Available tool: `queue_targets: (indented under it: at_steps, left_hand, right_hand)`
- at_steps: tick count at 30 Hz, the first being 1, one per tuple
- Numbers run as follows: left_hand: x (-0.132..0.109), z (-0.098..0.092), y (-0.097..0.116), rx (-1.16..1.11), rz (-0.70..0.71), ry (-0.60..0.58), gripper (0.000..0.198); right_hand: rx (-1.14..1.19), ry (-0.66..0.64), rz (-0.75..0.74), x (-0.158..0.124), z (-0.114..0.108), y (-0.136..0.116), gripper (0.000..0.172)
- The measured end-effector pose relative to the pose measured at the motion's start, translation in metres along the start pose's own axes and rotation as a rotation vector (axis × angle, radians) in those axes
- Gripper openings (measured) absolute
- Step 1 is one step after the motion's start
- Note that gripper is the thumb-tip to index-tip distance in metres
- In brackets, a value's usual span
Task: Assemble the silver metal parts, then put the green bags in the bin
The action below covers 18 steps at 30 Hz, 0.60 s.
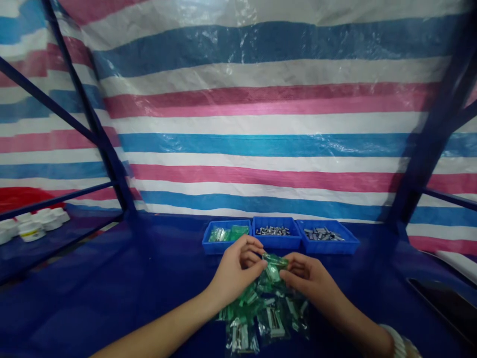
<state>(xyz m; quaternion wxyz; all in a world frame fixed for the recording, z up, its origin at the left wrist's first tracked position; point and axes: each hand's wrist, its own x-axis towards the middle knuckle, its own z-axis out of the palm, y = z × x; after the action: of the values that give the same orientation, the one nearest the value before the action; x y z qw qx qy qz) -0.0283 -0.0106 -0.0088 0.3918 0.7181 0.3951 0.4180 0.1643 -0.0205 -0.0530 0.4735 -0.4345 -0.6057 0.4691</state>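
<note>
My left hand (240, 271) and my right hand (311, 278) hold a small green-and-clear plastic bag (275, 261) between them, each pinching one side of it with thumb and fingers. Below and between the hands lies a pile of similar green-printed bags (244, 306) on the blue table. Several bags at the near side of the pile, such as one clear bag (275, 320), show pale and metallic pieces inside. What the held bag contains is too small to tell.
Behind the hands stand three blue trays: a left tray (213, 248) with green bags, a middle tray (278, 242) and a right tray (331, 247) with small metal parts. A dark phone-like slab (447, 303) lies right. White jars (32, 230) stand far left, beyond a blue frame.
</note>
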Motion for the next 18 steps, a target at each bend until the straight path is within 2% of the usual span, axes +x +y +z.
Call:
queue_targets:
  at_steps: [3,5,7,10,12,13,16,17,18]
  left_hand:
    - [-0.010,0.002,0.003,-0.403,-0.234,0.009,0.031]
    - [-0.015,0.004,0.002,-0.526,-0.343,-0.017,0.035]
    - [-0.017,0.006,0.001,-0.555,-0.363,-0.010,0.034]
    - [-0.019,0.006,0.002,-0.432,-0.242,0.034,0.025]
    - [-0.020,0.003,0.005,-0.215,0.003,0.068,0.014]
    - [-0.021,0.001,0.008,-0.069,0.204,0.089,0.010]
    - [-0.025,-0.010,0.014,0.416,0.928,0.103,0.017]
    - [-0.027,-0.014,0.014,0.548,1.101,0.091,0.019]
    - [-0.028,-0.018,0.014,0.646,1.203,0.093,0.019]
  right_hand:
    - [0.211,-0.070,0.124,-0.002,0.002,-0.006,0.033]
    - [0.294,-0.065,0.160,-0.004,0.003,-0.009,0.035]
    - [0.325,-0.067,0.160,-0.005,0.003,-0.011,0.034]
    - [0.234,-0.059,0.032,-0.008,0.002,-0.018,0.024]
    - [0.051,-0.023,-0.202,-0.011,0.001,-0.023,0.012]
    - [-0.068,0.002,-0.362,-0.013,-0.001,-0.025,0.008]
    - [-0.452,0.088,-0.838,-0.023,-0.006,-0.028,0.023]
    - [-0.563,0.102,-0.944,-0.026,-0.008,-0.028,0.026]
    - [-0.655,0.117,-1.017,-0.029,-0.010,-0.028,0.026]
